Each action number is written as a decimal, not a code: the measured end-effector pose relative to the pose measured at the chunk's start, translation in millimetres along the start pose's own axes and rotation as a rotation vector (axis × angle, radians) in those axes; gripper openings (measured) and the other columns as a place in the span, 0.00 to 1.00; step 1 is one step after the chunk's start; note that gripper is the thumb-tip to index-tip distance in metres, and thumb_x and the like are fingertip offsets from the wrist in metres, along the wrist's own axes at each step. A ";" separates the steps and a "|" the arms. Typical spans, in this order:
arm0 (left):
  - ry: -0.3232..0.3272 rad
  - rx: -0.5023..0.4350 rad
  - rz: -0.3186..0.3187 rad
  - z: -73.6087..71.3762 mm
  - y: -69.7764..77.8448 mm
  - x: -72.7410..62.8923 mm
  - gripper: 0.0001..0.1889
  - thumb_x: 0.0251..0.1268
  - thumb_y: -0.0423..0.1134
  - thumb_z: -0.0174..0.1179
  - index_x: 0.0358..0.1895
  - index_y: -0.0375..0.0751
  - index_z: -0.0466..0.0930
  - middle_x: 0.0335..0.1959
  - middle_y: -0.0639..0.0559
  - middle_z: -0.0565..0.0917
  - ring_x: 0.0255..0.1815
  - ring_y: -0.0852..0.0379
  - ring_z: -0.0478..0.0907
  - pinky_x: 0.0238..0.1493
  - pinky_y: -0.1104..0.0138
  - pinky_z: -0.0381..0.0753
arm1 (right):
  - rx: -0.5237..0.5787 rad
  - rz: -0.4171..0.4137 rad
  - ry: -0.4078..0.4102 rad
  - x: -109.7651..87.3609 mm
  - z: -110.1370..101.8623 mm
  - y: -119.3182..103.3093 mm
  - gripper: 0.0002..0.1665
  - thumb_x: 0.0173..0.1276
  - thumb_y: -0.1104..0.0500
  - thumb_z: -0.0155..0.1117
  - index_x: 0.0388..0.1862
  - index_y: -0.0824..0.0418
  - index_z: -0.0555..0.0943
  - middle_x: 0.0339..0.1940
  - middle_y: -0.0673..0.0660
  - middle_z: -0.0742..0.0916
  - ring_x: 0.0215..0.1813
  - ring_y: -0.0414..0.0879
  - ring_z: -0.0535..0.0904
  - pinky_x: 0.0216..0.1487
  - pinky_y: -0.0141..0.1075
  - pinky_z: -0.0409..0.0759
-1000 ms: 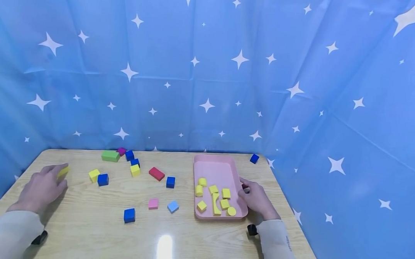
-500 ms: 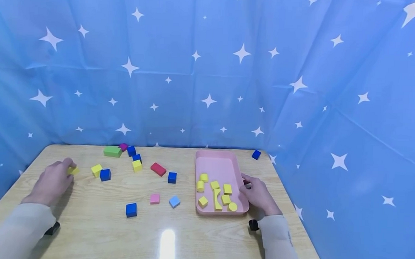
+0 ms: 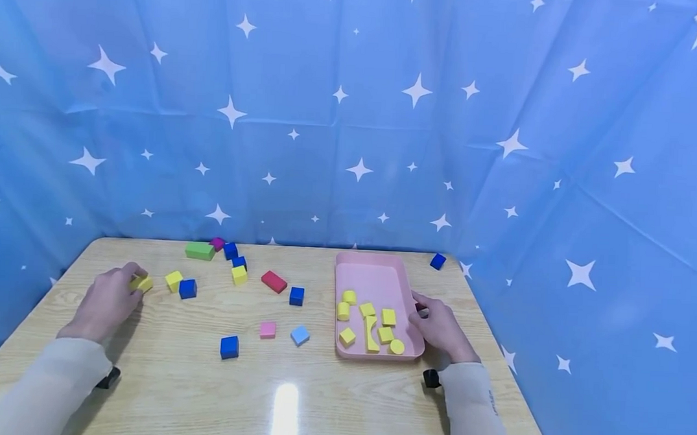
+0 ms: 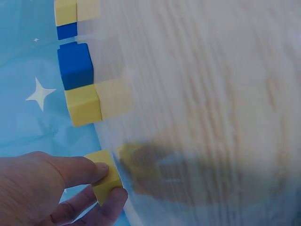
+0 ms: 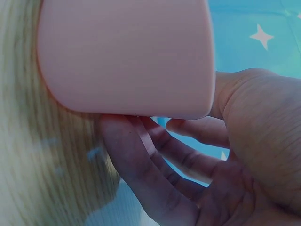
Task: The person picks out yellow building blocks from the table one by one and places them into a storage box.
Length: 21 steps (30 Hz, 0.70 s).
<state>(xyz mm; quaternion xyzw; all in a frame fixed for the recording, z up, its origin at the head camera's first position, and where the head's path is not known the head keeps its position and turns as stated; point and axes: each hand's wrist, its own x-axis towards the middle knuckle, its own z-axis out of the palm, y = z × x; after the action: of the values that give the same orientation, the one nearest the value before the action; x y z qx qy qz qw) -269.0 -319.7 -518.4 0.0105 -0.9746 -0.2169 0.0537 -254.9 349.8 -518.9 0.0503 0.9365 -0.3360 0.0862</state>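
At the left of the table, my left hand (image 3: 104, 303) pinches a yellow block (image 3: 144, 284) between thumb and fingers. The left wrist view shows this yellow block (image 4: 107, 178) low, close to the tabletop, its lower part partly covered by fingers. On the right, my right hand (image 3: 444, 329) holds the side of a pink tray (image 3: 370, 275). In the right wrist view, fingers (image 5: 127, 146) touch the pink tray's wall (image 5: 127, 61), and the thumb's tip is hidden behind its rim. Several yellow blocks, including an arched yellow block (image 3: 370, 335), lie in the tray's near half.
Beside the left hand are a yellow cube (image 3: 174, 280) and a blue cube (image 3: 187, 289). Farther back sit a green block (image 3: 200, 250) and another yellow cube (image 3: 239, 275). A red block (image 3: 273, 282), pink block (image 3: 267, 330) and light blue block (image 3: 300, 335) lie mid-table.
My left hand has moved to the right with the yellow block, closer to the yellow and blue cubes. The right hand stays at the tray. The head view has shifted slightly.
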 end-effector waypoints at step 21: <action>0.089 -0.054 0.145 -1.6 43.8 -1.1 0.22 0.80 0.26 0.67 0.73 0.26 0.80 0.63 0.14 0.82 0.52 0.23 0.88 0.47 0.36 0.95 | 0.010 -0.025 0.005 -0.9 -0.8 2.0 0.40 0.86 0.60 0.63 0.93 0.58 0.71 0.72 0.68 0.88 0.60 0.54 0.88 0.61 0.47 0.95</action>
<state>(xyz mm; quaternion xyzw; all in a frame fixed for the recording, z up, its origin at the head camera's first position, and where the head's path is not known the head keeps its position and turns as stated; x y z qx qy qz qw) -267.7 -280.7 -498.5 -0.0517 -0.9633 -0.2381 0.1127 -253.8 351.8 -519.4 0.0400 0.9357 -0.3415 0.0793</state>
